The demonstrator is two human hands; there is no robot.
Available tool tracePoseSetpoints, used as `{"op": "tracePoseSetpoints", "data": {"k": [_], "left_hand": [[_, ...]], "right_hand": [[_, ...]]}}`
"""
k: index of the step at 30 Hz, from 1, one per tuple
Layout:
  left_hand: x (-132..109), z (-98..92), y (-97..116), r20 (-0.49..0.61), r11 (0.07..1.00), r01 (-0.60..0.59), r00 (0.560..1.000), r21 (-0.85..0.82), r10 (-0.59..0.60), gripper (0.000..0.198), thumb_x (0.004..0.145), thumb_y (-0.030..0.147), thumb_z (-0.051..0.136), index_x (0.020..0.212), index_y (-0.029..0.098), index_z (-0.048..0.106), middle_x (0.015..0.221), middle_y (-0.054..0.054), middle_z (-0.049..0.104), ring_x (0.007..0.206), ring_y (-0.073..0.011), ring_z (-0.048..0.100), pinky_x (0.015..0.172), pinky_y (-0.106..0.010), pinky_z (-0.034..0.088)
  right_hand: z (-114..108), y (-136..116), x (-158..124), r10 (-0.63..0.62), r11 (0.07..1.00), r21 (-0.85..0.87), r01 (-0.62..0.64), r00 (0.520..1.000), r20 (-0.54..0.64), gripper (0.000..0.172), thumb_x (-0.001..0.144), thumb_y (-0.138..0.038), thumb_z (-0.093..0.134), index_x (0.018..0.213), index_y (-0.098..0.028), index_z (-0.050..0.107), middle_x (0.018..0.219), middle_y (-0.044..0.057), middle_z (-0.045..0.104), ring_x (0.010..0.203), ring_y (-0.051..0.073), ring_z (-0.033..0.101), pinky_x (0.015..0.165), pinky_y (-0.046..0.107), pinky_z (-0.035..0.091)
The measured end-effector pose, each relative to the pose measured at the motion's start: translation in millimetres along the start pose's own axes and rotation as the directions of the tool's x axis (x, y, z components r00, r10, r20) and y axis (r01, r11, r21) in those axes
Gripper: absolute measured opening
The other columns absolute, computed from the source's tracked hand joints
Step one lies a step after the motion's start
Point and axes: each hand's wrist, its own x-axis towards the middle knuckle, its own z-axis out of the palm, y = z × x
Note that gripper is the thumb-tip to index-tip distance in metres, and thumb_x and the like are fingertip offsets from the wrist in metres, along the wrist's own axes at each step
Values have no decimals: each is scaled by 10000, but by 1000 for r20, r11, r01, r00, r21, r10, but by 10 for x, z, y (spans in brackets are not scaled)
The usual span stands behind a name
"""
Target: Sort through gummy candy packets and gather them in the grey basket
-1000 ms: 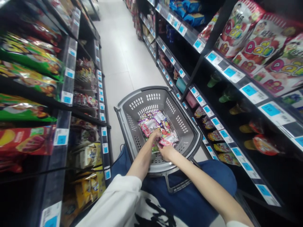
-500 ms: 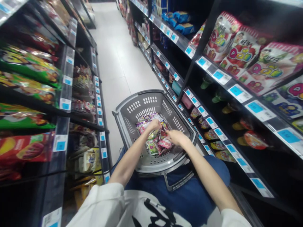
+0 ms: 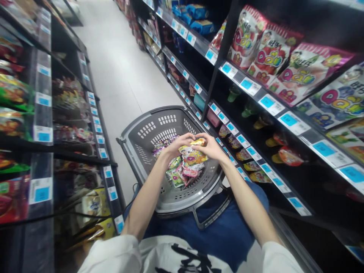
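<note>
Gripping a yellow packet (image 3: 192,156) at its far edge with our left hand (image 3: 179,144) and right hand (image 3: 212,147) close together, we hold it over the right side of the gray basket (image 3: 176,205), above other packets (image 3: 175,175); larger bags (image 3: 271,53) stand on the right shelf (image 3: 258,94).

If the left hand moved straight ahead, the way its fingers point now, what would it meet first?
Probably the right hand, whose fingers lie just ahead, near the top of the small yellow plastic packet; depth is unclear.
</note>
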Motion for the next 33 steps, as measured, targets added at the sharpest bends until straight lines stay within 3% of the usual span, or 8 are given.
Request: {"op": "tracePoseSetpoints", "data": {"k": [4,8,10,14,19,24,29,33], "left_hand": [[53,-39,-61,-130,993,-113,986,-46,106,439,595,219,788,973,176,570,763,45,637,639,-89,598,609,-211,463],[77,-17,-122,-246,966,-241,946,-98,211,530,637,278,835,1092,179,580,945,-11,699,842,-124,664,764,-240,522],[71,32,-169,-192,980,-197,964,-39,186,597,650,292,852,1169,170,582,1039,-59,717,931,-157,682,841,-275,539],[72,157,-315,23,989,-95,995,117,93,696,616,286,893,1223,127,594,1169,-139,710,1027,-226,691,960,-387,548],[118,223,-459,-27,964,-130,990,230,140,688,582,256,908,1188,118,612,1200,-140,711,1047,-239,695,1008,-417,537],[134,196,-455,-31,958,-133,989,254,145,660,583,245,903,1170,113,630,1176,-138,726,1040,-251,703,1010,-428,541],[112,204,-412,-96,938,-134,980,320,173,630,615,262,892,1171,104,643,1151,-137,736,990,-237,711,957,-408,557],[101,218,-390,-139,942,-117,976,313,168,573,635,294,881,1122,101,650,1084,-133,748,892,-209,714,867,-374,569]], "right_hand": [[46,8,38,97,966,247,-83,994,-45,558,642,-402,847,1088,-118,669,955,37,699,815,122,637,738,215,515],[46,-29,95,209,870,487,-76,951,-226,586,541,-397,895,999,-124,652,812,-3,677,703,99,609,669,202,508],[21,-51,122,251,822,568,-37,919,-304,627,515,-397,906,1018,-138,636,829,-1,686,714,108,620,676,217,524],[-30,-53,149,304,775,631,25,861,-408,640,499,-366,912,1027,-156,616,856,0,691,737,123,640,690,237,546],[-34,-50,154,348,745,666,37,830,-435,577,537,-367,895,1000,-166,615,817,-18,674,721,118,635,673,233,554],[-5,-78,176,392,719,694,31,807,-442,532,538,-360,906,936,-138,631,785,-16,671,683,105,627,636,213,550],[-50,-35,225,492,601,799,5,786,-375,464,584,-263,891,932,-141,609,824,4,707,712,132,670,722,277,600],[-104,-13,254,539,558,829,37,743,-396,406,606,-201,875,900,-148,599,761,-16,695,751,146,691,798,298,611]]}}
